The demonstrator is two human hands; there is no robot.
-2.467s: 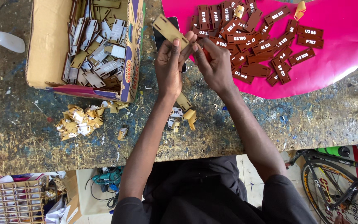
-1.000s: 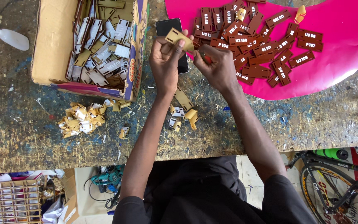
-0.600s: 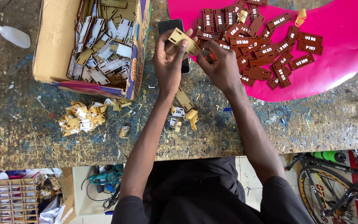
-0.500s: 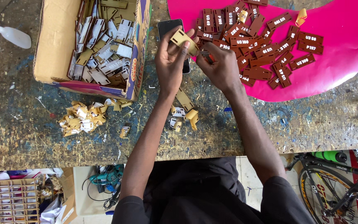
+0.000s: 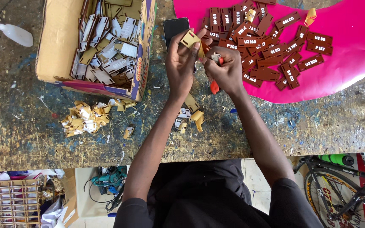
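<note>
Tan tag (image 5: 189, 40) tilted since, masked, left hand (image 5: 181, 67) gripping

A tan tag (image 5: 189, 39) meets an orange-handled tool (image 5: 214, 86). Brown tags (image 5: 271, 50) with white marks lie on a bright pink sheet (image 5: 351, 71). The surface (image 5: 22, 139) is paint-speckled; the cardboard box (image 5: 58, 42) is tan with colourful print.

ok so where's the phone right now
In the head view the black phone lies flat on the workbench, partly behind the left hand, between the cardboard box and the pink sheet.
</note>
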